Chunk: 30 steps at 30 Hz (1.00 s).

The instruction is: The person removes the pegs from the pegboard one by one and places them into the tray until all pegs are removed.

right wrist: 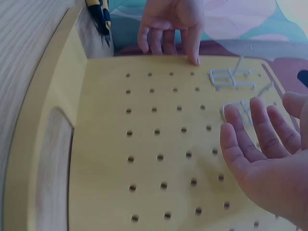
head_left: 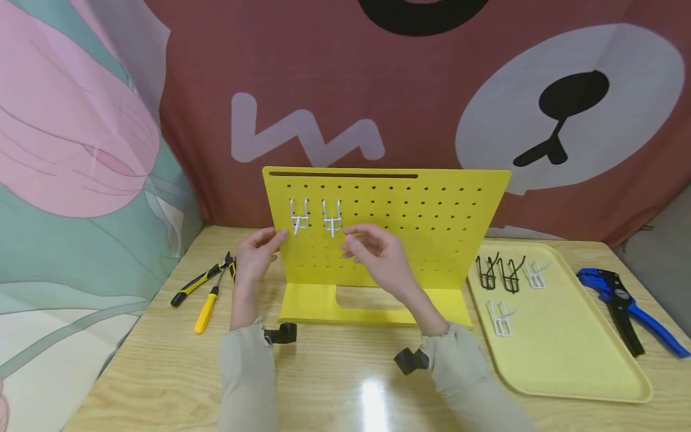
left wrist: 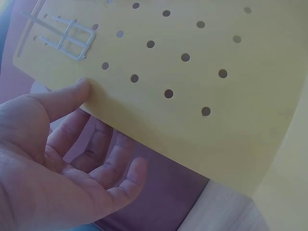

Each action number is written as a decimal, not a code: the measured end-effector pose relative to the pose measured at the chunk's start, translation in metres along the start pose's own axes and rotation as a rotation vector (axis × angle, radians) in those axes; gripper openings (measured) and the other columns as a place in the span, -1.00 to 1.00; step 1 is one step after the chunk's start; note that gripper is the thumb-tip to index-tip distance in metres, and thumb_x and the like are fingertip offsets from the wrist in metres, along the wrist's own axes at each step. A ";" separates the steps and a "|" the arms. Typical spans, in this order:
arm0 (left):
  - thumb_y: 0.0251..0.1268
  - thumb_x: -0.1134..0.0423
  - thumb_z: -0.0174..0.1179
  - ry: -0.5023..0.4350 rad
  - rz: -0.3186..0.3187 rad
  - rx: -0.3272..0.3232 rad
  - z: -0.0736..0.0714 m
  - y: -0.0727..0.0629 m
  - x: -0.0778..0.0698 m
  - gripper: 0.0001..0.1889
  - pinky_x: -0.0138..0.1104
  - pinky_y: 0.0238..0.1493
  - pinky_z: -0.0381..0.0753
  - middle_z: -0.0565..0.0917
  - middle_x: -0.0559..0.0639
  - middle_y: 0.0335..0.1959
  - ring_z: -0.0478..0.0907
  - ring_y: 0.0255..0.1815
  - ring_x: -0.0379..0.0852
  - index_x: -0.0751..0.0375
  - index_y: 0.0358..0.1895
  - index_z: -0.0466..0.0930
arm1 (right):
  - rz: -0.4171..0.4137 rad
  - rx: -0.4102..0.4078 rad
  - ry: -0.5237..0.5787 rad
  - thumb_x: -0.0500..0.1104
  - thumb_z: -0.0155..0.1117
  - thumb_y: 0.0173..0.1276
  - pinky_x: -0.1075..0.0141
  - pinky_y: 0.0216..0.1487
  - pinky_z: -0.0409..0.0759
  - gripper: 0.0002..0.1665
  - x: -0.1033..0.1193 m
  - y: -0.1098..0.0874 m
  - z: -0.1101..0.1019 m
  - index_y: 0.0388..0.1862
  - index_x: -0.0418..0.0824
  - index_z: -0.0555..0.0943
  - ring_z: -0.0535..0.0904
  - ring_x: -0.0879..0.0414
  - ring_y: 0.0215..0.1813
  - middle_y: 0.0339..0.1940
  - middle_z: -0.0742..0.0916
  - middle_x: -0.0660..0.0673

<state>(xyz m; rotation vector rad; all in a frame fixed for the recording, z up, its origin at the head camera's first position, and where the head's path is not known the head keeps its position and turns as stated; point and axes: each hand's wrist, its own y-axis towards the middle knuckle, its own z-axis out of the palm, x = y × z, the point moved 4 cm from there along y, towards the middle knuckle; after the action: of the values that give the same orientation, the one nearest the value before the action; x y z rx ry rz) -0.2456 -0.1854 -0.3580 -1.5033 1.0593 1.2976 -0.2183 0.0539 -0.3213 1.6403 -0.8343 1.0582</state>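
Yel. pegboard (head_left: 381, 209) stands upright, ctr frame; 2 wht wire hooks (head_left: 332, 221) hang side by side, just L of ctr.

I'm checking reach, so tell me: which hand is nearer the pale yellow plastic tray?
Right. The right hand is left of the tray, before the bright yellow perforated board; the left hand is farther off, thumb on the board's left edge.

My left sleeve (head_left: 248, 378) and right sleeve (head_left: 475, 378) are long, plain, pale beige cloth, loosely cut, creased along the forearm, with gathered, puckered cuffs. A small black wrist camera sits at each cuff, the left one (head_left: 288, 333) round-ended, the right one (head_left: 411, 361) more angular. My left hand (head_left: 255, 255) and right hand (head_left: 380, 258) are bare.
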 end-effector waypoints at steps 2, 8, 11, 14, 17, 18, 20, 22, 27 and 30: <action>0.26 0.05 0.29 0.005 0.003 0.001 0.000 0.000 0.000 -0.52 -0.13 0.11 0.48 0.55 0.07 0.04 0.48 -0.05 -0.12 0.27 0.15 0.55 | -0.035 0.016 0.018 -0.27 0.14 0.44 -0.15 -0.14 0.59 -0.72 0.002 0.004 0.008 0.07 -0.36 0.54 0.64 -0.28 -0.19 -0.20 0.69 -0.39; 0.26 0.05 0.29 0.005 0.005 0.000 -0.001 0.000 0.000 -0.51 -0.12 0.12 0.48 0.54 0.08 0.07 0.48 -0.02 -0.12 0.27 0.16 0.54 | -0.083 0.037 0.026 -0.28 0.10 0.46 0.02 -0.24 0.64 -0.69 0.006 0.012 0.024 0.12 -0.36 0.51 0.66 -0.23 -0.28 -0.26 0.70 -0.36; 0.26 0.06 0.29 0.007 0.008 -0.003 -0.001 0.000 -0.001 -0.52 -0.13 0.11 0.49 0.54 0.08 0.07 0.49 -0.02 -0.12 0.27 0.16 0.55 | -0.045 0.024 0.012 -0.23 0.09 0.48 0.01 -0.25 0.63 -0.69 0.006 0.014 0.026 0.10 -0.36 0.53 0.67 -0.08 -0.30 -0.21 0.70 -0.32; 0.26 0.06 0.29 0.013 0.008 -0.003 -0.001 0.000 -0.001 -0.52 -0.13 0.11 0.49 0.54 0.09 0.07 0.49 -0.01 -0.10 0.27 0.16 0.55 | 0.015 -0.006 0.046 -0.22 0.13 0.46 -0.18 -0.17 0.57 -0.70 0.003 0.015 0.026 0.07 -0.37 0.56 0.67 -0.01 -0.31 -0.10 0.68 -0.31; 0.26 0.07 0.29 0.012 0.004 -0.001 -0.001 0.000 0.000 -0.53 -0.11 0.12 0.49 0.54 0.10 0.09 0.48 0.00 -0.09 0.27 0.16 0.55 | 0.085 -0.037 0.106 -0.22 0.18 0.43 -0.18 -0.12 0.56 -0.70 0.001 0.016 0.026 0.05 -0.36 0.59 0.66 0.06 -0.32 -0.01 0.66 -0.32; 0.26 0.07 0.29 0.013 0.004 0.001 -0.001 0.000 0.000 -0.52 -0.11 0.12 0.49 0.54 0.10 0.09 0.48 0.01 -0.09 0.26 0.16 0.55 | 0.100 -0.044 0.119 -0.22 0.19 0.42 -0.19 -0.10 0.56 -0.70 0.001 0.016 0.026 0.05 -0.36 0.60 0.66 0.07 -0.32 0.00 0.66 -0.32; 0.27 0.07 0.29 0.014 0.007 0.001 -0.001 0.000 0.000 -0.52 -0.11 0.12 0.49 0.54 0.10 0.10 0.48 0.01 -0.09 0.26 0.16 0.55 | 0.116 -0.051 0.134 -0.22 0.20 0.41 -0.18 -0.10 0.56 -0.70 0.001 0.016 0.025 0.04 -0.36 0.60 0.66 0.08 -0.32 0.00 0.66 -0.32; 0.27 0.07 0.29 0.010 0.008 0.002 -0.001 0.000 0.000 -0.53 -0.12 0.12 0.49 0.54 0.09 0.09 0.48 0.01 -0.09 0.26 0.16 0.55 | 0.125 -0.053 0.143 -0.23 0.21 0.41 -0.19 -0.09 0.56 -0.70 0.002 0.017 0.025 0.04 -0.37 0.60 0.67 0.07 -0.32 0.00 0.66 -0.33; 0.28 0.06 0.28 0.011 0.022 0.006 -0.001 0.000 -0.001 -0.53 -0.11 0.12 0.48 0.54 0.10 0.08 0.48 -0.02 -0.10 0.27 0.15 0.55 | 0.130 -0.044 0.154 -0.24 0.21 0.40 -0.21 -0.07 0.53 -0.70 0.003 0.016 0.025 0.03 -0.40 0.59 0.66 0.07 -0.31 -0.01 0.66 -0.35; 0.28 0.06 0.27 0.015 0.027 0.006 -0.001 0.000 -0.001 -0.54 -0.11 0.11 0.48 0.55 0.09 0.07 0.48 -0.03 -0.11 0.27 0.15 0.56 | 0.135 -0.035 0.150 -0.24 0.23 0.39 -0.21 -0.06 0.53 -0.70 0.003 0.016 0.025 0.03 -0.39 0.60 0.66 0.08 -0.31 -0.01 0.66 -0.34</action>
<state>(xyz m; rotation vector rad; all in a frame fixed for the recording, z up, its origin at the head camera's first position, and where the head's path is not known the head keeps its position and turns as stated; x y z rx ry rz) -0.2458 -0.1861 -0.3570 -1.5008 1.0956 1.3027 -0.2250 0.0253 -0.3169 1.4718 -0.8680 1.2384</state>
